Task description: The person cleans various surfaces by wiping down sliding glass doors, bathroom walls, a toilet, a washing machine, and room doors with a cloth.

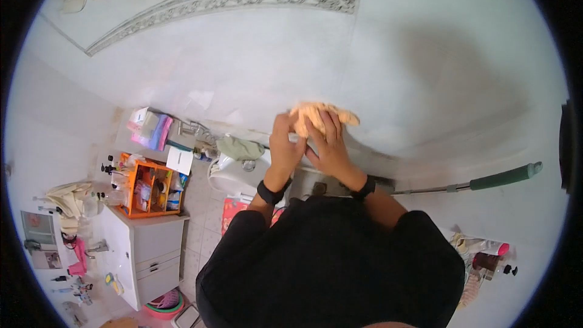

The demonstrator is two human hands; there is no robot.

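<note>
A bunched-up peach-orange cloth is in front of me, against or very close to the pale wall. My left hand grips its left side with curled fingers. On the right side, my right hand has its fingers bent over the cloth and pressed into it. Both thumbs come close together below the cloth. Folds of cloth hide some of the fingertips, and one end sticks out past the right hand.
Below my left forearm is a white toilet with a green cloth on it. An orange shelf of bottles stands on a white cabinet at left. A green-handled pole extends at right.
</note>
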